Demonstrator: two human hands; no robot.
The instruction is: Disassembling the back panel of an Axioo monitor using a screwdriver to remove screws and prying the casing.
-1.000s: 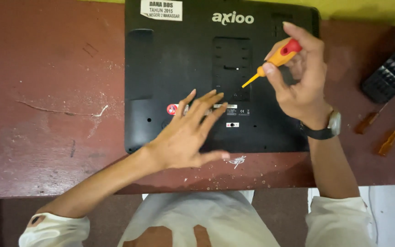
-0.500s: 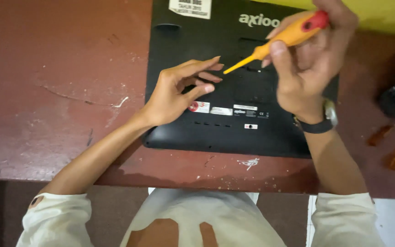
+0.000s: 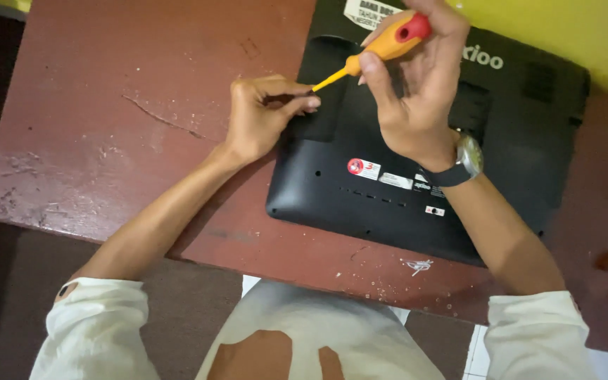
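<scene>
The right hand [image 3: 416, 98] is curled tight round an orange screwdriver [image 3: 381, 48], its tip meeting the pinched fingertips of the left hand [image 3: 262, 116] at the edge of the black upturned laptop [image 3: 416, 183] on the worn red desk [image 3: 107, 105].

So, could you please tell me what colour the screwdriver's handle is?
The screwdriver handle is orange with a red end cap, seen clearly in the head view.

Matt black plastic laptop [image 3: 459, 176] — glossy orange plastic screwdriver [image 3: 381, 46] — on a rough, scratched painted table [image 3: 107, 105].
</scene>
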